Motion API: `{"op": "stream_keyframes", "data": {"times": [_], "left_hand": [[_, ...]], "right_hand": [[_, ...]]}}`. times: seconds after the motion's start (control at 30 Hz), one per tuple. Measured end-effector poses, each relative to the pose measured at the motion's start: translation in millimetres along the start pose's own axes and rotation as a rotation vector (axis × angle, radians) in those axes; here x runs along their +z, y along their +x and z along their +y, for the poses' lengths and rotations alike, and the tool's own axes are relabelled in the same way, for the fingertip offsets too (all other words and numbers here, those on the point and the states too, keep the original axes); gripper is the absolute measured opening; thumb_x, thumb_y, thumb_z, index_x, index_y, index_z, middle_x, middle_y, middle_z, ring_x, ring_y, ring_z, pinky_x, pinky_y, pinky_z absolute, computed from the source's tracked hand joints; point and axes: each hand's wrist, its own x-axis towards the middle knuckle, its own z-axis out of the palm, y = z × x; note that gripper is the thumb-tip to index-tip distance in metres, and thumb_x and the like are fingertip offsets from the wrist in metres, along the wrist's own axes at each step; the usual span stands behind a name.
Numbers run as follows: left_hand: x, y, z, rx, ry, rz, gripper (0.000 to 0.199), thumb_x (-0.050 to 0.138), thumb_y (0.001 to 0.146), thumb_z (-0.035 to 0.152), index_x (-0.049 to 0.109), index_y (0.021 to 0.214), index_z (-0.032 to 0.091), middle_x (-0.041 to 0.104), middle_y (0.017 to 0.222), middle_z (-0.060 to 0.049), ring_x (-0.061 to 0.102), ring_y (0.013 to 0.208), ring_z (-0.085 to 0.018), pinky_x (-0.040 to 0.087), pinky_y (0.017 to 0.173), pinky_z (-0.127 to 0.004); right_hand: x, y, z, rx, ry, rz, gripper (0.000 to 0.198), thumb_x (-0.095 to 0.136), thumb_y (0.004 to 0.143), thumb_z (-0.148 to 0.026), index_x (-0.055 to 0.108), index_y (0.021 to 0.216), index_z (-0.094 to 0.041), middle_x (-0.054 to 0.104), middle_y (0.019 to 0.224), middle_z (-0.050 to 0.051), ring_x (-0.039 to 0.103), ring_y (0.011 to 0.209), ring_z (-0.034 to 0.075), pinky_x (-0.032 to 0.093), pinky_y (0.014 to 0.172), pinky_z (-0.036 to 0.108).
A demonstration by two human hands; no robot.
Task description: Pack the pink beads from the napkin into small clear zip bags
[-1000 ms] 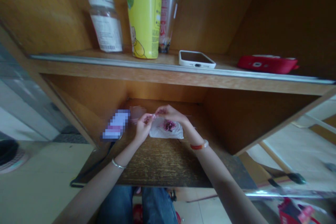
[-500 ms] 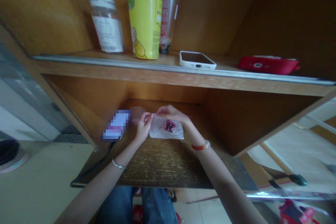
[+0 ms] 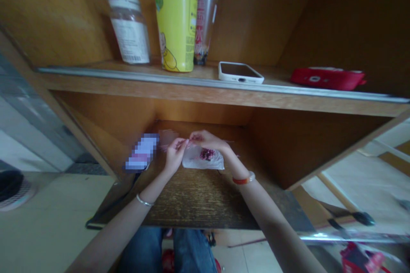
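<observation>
My left hand point(image 3: 176, 153) is closed in a pinch at the left edge of a whitish, see-through plastic bag point(image 3: 195, 162). Its fingertips meet those of my right hand point(image 3: 205, 140), which is also pinched, just above the bag. Whatever sits between the fingers is too small to make out. Dark red beads point(image 3: 207, 154) lie in a cluster on or in the bag, below my right palm. Behind my left hand are thin, pale clear pieces point(image 3: 166, 136), blurred at this distance.
A phone with a blurred screen point(image 3: 142, 152) leans at the left. On the shelf above stand a white-lidded jar point(image 3: 130, 30), a yellow bottle point(image 3: 177, 21) and a clear tumbler point(image 3: 208, 13), beside a white-cased phone point(image 3: 241, 71) and a red case point(image 3: 326, 79). The shelf edge point(image 3: 205, 87) overhangs my hands.
My right hand has shifted slightly left and down, its fingers closer to my left fingertips. The bag and beads stay in place.
</observation>
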Motion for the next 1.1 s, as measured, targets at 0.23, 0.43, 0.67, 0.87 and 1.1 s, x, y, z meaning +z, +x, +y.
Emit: {"op": "stream_keyframes", "data": {"times": [0.23, 0.43, 0.67, 0.87, 1.1], "left_hand": [[0.0, -0.8, 7.9, -0.024, -0.032, 0.021, 0.023, 0.066, 0.074, 0.039, 0.063, 0.078, 0.016, 0.068, 0.073, -0.003, 0.064, 0.068, -0.015, 0.050, 0.066, -0.026], [-1.3, 0.5, 8.0, 0.022, 0.004, 0.078, 0.023, 0.066, 0.073, 0.039, 0.062, 0.080, 0.018, 0.067, 0.076, -0.002, 0.063, 0.071, -0.015, 0.049, 0.067, -0.026], [-0.4, 0.8, 10.9, -0.033, 0.051, 0.116, 0.030, 0.061, 0.075, 0.045, 0.064, 0.079, 0.015, 0.066, 0.073, -0.003, 0.061, 0.070, -0.016, 0.047, 0.064, -0.025], [1.8, 0.9, 11.2, -0.045, 0.029, 0.083, 0.033, 0.062, 0.074, 0.048, 0.062, 0.079, 0.015, 0.066, 0.074, -0.002, 0.062, 0.071, -0.015, 0.048, 0.066, -0.024], [-1.9, 1.5, 7.8, 0.024, 0.131, -0.004, 0.030, 0.055, 0.081, 0.046, 0.061, 0.076, 0.017, 0.065, 0.067, -0.001, 0.061, 0.065, -0.014, 0.047, 0.064, -0.024]], "right_hand": [[1.3, 1.3, 3.9, -0.019, -0.007, 0.005, 0.011, 0.053, 0.080, -0.024, 0.059, 0.077, -0.015, 0.060, 0.072, 0.000, 0.054, 0.066, 0.011, 0.042, 0.064, 0.024], [5.9, -1.1, -5.9, 0.035, -0.040, 0.007, 0.025, 0.055, 0.083, -0.040, 0.058, 0.078, -0.016, 0.057, 0.066, -0.001, 0.051, 0.061, 0.011, 0.040, 0.059, 0.023], [11.1, 2.0, -5.0, 0.069, -0.144, -0.018, 0.023, 0.047, 0.087, -0.033, 0.055, 0.071, -0.018, 0.050, 0.052, -0.004, 0.049, 0.054, 0.010, 0.038, 0.056, 0.022], [8.2, 4.5, 2.8, 0.094, -0.227, 0.015, 0.019, 0.043, 0.086, -0.020, 0.057, 0.074, -0.017, 0.055, 0.059, -0.002, 0.050, 0.058, 0.010, 0.038, 0.058, 0.022], [-2.0, 0.5, 7.2, 0.070, -0.168, 0.003, 0.026, 0.054, 0.084, -0.038, 0.064, 0.081, -0.014, 0.062, 0.070, 0.001, 0.053, 0.063, 0.011, 0.039, 0.060, 0.023]]}}
